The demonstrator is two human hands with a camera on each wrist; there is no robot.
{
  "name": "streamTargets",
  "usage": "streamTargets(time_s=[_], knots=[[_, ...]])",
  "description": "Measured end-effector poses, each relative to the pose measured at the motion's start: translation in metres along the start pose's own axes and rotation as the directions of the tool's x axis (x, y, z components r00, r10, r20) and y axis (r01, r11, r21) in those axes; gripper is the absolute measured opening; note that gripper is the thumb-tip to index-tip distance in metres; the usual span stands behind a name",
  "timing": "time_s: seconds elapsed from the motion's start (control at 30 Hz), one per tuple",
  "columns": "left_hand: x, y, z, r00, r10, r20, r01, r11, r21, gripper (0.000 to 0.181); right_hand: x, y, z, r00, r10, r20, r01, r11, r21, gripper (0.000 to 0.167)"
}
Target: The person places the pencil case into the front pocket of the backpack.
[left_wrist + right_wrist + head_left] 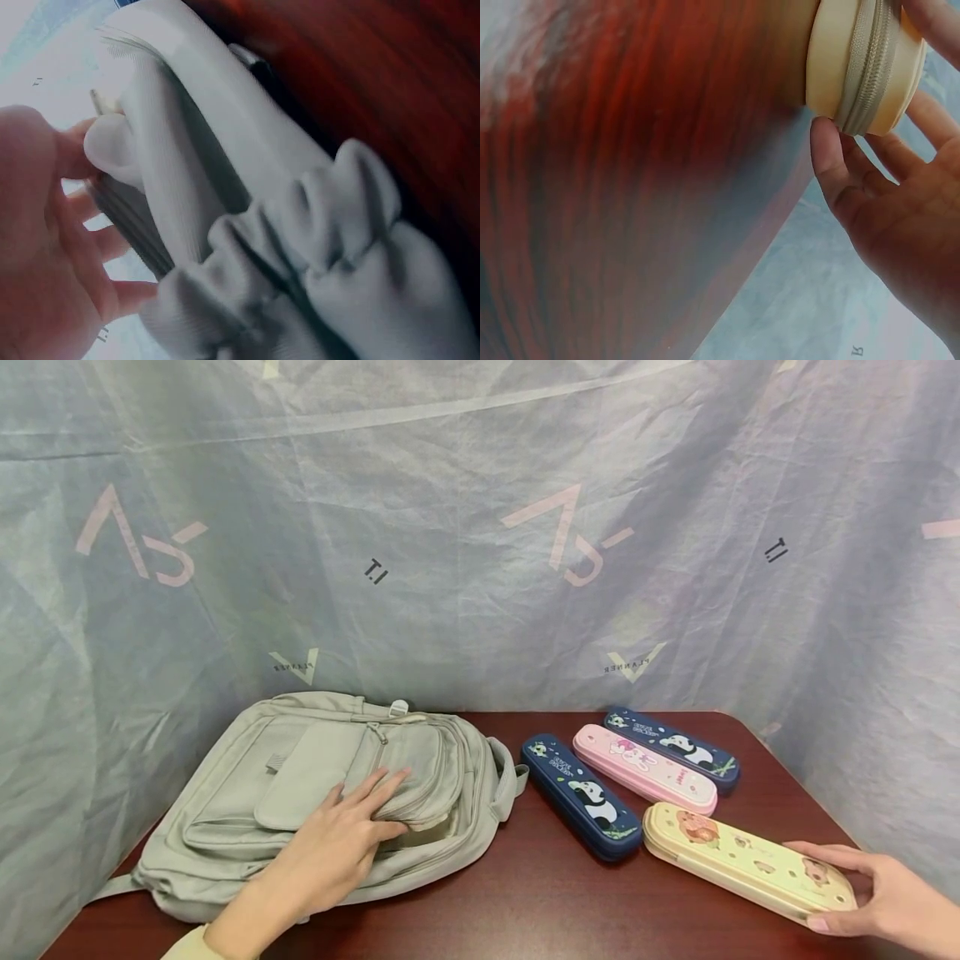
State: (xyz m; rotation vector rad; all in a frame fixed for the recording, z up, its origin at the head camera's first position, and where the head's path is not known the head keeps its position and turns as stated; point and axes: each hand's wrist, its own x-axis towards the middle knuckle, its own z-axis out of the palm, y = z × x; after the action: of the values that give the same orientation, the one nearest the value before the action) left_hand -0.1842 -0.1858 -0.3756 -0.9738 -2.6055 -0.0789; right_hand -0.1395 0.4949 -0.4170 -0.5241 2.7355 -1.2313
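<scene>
A pale grey-green backpack (300, 777) lies on its back on the table, with one zipped compartment gaping on its right side. My left hand (337, 835) is over the front pocket, fingers spread on top and thumb at the lip of the gap; in the left wrist view, part of the thumb is hidden behind a fabric flap (112, 146). At the right, my right hand (885, 889) grips the near end of a yellow pencil case (750, 860) with bear pictures, thumb on one side and fingers on the other. The case's zip (870, 67) shows in the right wrist view.
Beyond the yellow case lie a pink rabbit pencil case (645, 768) and a navy panda pencil case (675, 747). Another navy panda case (581, 797) sits between them and the backpack. Grey printed cloth (465, 568) hangs around the dark red-brown table (525, 910).
</scene>
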Motion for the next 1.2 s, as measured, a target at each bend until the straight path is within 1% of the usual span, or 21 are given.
streamTargets(time_s=[0.1,0.17,0.3,0.37,0.4,0.5,0.57,0.7,0.77,0.87,0.97,1.03,1.13,1.2], knots=[[-0.002,0.001,-0.002,0.998,-0.051,0.036,0.051,0.999,0.0,0.032,0.002,-0.003,-0.002,0.998,0.028,0.051,-0.031,0.998,0.059,0.089],[-0.003,0.002,-0.003,0.994,-0.091,0.067,0.092,0.996,-0.014,0.032,0.003,-0.003,-0.002,0.997,0.035,0.073,-0.042,0.994,0.097,0.089],[-0.004,0.005,-0.004,0.978,-0.168,0.12,0.172,0.985,-0.025,0.032,0.003,-0.003,-0.004,0.995,0.032,0.091,-0.043,0.991,0.126,0.089],[-0.004,0.006,-0.004,0.972,-0.195,0.131,0.199,0.98,-0.016,0.032,0.002,-0.001,-0.004,0.995,0.027,0.098,-0.04,0.989,0.141,0.089],[-0.004,0.007,-0.004,0.969,-0.206,0.134,0.21,0.978,-0.011,0.031,0.002,-0.001,-0.004,0.995,0.013,0.096,-0.027,0.989,0.144,0.09],[-0.004,0.008,-0.004,0.964,-0.225,0.143,0.228,0.974,-0.008,0.029,0.0,0.002,-0.005,0.995,-0.012,0.101,-0.005,0.985,0.172,0.091],[-0.004,0.008,-0.005,0.96,-0.231,0.159,0.237,0.971,-0.018,0.027,-0.001,0.005,-0.007,0.992,-0.023,0.125,-0.005,0.976,0.218,0.091],[-0.003,0.007,-0.006,0.949,-0.236,0.208,0.252,0.966,-0.054,0.024,-0.001,0.009,-0.011,0.982,-0.007,0.189,-0.051,0.951,0.303,0.088],[-0.003,0.007,-0.006,0.944,-0.236,0.229,0.257,0.964,-0.067,0.024,-0.001,0.011,-0.011,0.978,-0.017,0.21,-0.055,0.942,0.332,0.088],[-0.004,0.006,-0.006,0.939,-0.24,0.246,0.268,0.96,-0.084,0.026,0.001,0.012,-0.011,0.974,-0.057,0.218,-0.027,0.931,0.364,0.088],[-0.006,0.006,-0.005,0.941,-0.241,0.239,0.27,0.958,-0.098,0.029,0.002,0.013,-0.013,0.971,-0.092,0.22,0.002,0.926,0.379,0.088],[-0.008,0.005,-0.004,0.947,-0.236,0.22,0.262,0.96,-0.1,0.031,0.003,0.013,-0.014,0.971,-0.097,0.221,0.007,0.928,0.373,0.088],[-0.01,0.004,-0.002,0.959,-0.221,0.175,0.24,0.966,-0.094,0.031,0.003,0.014,-0.016,0.968,-0.081,0.236,-0.013,0.928,0.371,0.087],[-0.011,0.002,-0.001,0.968,-0.211,0.135,0.224,0.971,-0.083,0.03,0.002,0.015,-0.017,0.963,-0.067,0.26,-0.044,0.915,0.4,0.087]])
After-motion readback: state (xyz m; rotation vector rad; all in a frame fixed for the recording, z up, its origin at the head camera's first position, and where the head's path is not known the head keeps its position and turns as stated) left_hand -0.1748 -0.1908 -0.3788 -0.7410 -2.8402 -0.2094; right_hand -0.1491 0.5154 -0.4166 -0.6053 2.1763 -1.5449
